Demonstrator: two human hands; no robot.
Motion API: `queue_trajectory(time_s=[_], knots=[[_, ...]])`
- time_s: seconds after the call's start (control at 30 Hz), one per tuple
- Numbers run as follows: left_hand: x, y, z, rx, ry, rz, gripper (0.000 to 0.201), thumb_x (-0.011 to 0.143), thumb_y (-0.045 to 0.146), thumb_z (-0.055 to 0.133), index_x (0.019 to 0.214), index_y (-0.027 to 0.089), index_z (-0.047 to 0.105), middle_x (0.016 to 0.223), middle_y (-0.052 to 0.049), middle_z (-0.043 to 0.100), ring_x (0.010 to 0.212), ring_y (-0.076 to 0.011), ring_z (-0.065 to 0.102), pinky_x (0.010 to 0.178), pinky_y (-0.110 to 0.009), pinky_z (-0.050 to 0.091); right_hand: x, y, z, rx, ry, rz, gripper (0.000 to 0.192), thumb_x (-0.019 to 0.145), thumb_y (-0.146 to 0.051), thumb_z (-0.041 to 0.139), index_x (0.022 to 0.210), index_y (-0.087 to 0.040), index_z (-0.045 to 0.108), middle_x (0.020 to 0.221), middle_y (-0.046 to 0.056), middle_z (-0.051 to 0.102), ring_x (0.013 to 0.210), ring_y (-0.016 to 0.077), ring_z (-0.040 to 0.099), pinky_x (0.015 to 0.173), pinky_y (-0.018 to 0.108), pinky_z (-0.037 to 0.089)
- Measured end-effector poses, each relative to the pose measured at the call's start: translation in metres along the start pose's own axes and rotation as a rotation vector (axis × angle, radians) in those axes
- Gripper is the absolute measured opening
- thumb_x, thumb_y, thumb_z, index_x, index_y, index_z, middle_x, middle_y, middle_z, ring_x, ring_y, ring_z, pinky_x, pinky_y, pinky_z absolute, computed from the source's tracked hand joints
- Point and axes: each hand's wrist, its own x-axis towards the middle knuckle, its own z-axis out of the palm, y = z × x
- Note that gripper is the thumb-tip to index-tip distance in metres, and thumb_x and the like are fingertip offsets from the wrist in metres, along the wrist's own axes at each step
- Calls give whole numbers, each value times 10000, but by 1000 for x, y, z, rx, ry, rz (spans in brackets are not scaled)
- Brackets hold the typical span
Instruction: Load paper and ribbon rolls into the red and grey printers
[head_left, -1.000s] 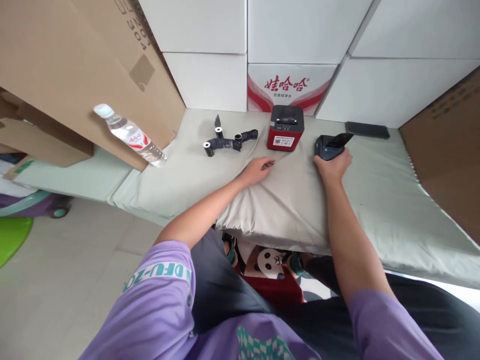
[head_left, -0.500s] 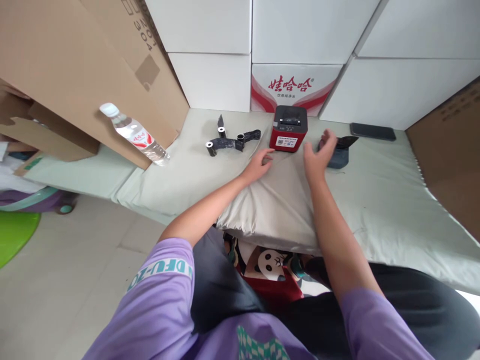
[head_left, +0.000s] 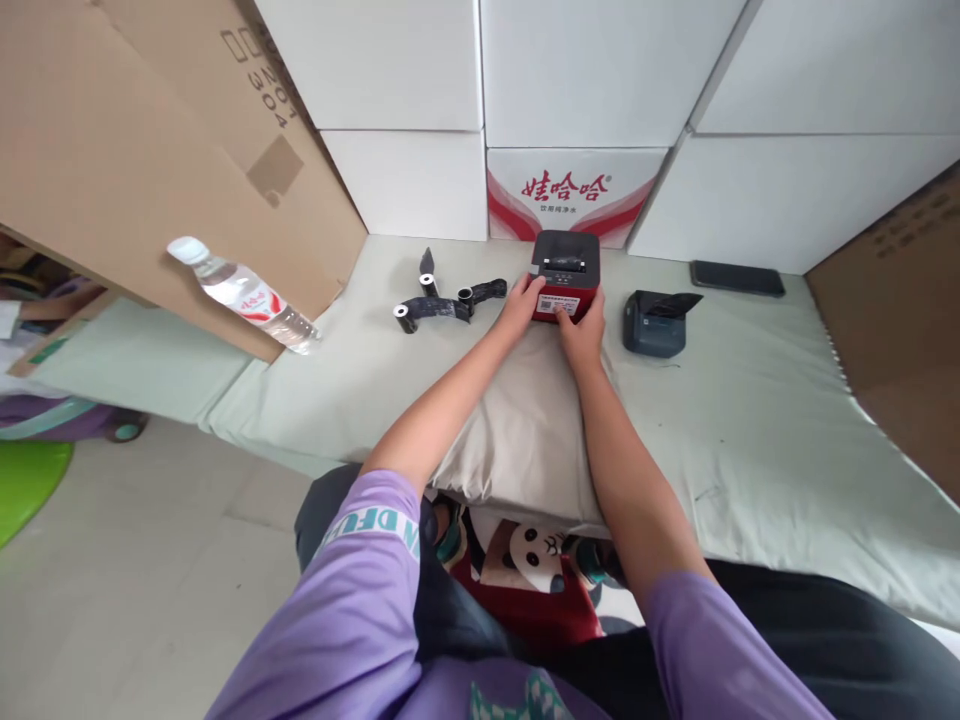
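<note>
A small red and black label printer (head_left: 566,270) stands on a pale green cloth-covered table (head_left: 750,400), near the back. My left hand (head_left: 523,302) is on its left front corner and my right hand (head_left: 581,332) on its front face, so both hands hold it. To its right lies a dark grey printer (head_left: 654,322) with its lid raised, untouched. To the left of the red printer lie black ribbon rolls (head_left: 442,298) with loose black tape between them.
A plastic water bottle (head_left: 240,296) leans against a big cardboard sheet (head_left: 150,170) at the left. A black phone (head_left: 737,278) lies at the back right. White boxes (head_left: 585,70) form the back wall, one printed in red (head_left: 574,190). Brown cardboard (head_left: 892,300) stands at the right.
My right hand left the dark grey printer and moved left to the red printer. My left hand came forward off the cloth onto the red printer's left corner.
</note>
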Motion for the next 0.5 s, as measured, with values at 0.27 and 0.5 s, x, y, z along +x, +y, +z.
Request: queue_trajectory(time_s=[0.27,0.5], knots=[[-77,35,-14,61,-61,89,379,1046,309,504,1373,198,662,1442,-63,735,1376,-216,665,1186,-309,486,-50,-50,-37,-48,-13,-43,863,783,-635,810,1466,-230,471,1404,181,684,1273,362,686,1137,645,543],[-154,24,-30,167,-96,81,393,1087,329,429,1409,244,638,1405,-44,753,1323,-230,694,1183,-385,533,-123,-95,-76,-187,-53,-53,762,840,-451,766,1522,-238,504,1461,184,657,1306,384,650,1141,677,521]])
